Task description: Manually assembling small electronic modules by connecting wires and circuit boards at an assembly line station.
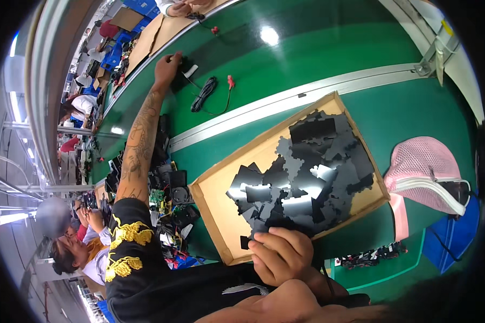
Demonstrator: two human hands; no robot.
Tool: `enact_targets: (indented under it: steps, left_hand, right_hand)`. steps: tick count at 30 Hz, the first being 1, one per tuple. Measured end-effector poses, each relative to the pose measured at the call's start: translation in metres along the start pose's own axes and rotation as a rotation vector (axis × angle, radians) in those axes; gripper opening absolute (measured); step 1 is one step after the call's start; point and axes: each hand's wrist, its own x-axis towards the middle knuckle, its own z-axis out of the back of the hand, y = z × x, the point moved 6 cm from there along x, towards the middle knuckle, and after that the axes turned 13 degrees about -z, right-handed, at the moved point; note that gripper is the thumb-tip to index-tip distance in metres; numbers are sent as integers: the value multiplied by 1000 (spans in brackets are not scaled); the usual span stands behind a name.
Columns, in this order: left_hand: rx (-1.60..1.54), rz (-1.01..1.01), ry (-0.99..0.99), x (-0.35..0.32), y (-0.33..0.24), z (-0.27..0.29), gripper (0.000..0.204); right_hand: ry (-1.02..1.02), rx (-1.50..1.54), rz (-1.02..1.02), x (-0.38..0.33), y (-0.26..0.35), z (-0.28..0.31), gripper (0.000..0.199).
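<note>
I see glossy green benchtop [339, 46] across the upper middle, lamp glare [269, 35] on it, metal rail [285, 99] along its near edge. Lit tube lights [13, 218] far left, blue bins [141, 6] upper left, pale post [409, 27] upper right.

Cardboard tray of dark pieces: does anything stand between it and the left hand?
Yes: a metal rail runs between the left hand and the cardboard tray, and the coiled black cable lies on the hand's side of that rail. Nothing visible separates the right hand from the tray.
</note>
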Motion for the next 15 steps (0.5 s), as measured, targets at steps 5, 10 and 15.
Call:
enact_targets:
  steps: [5,10,15]
  left_hand:
    - [-80,53,173,13,11,23,69]
    - [311,-396,-69,-32,-20,112,40]
    - [-6,-507,162,-190,-190,147,28]
  right_hand:
    - [65,-11,-1,-1,4,0,22]
    - [77,-48,12,4,11,-10,17]
    - [22,-145,3,1,16,-9,15]
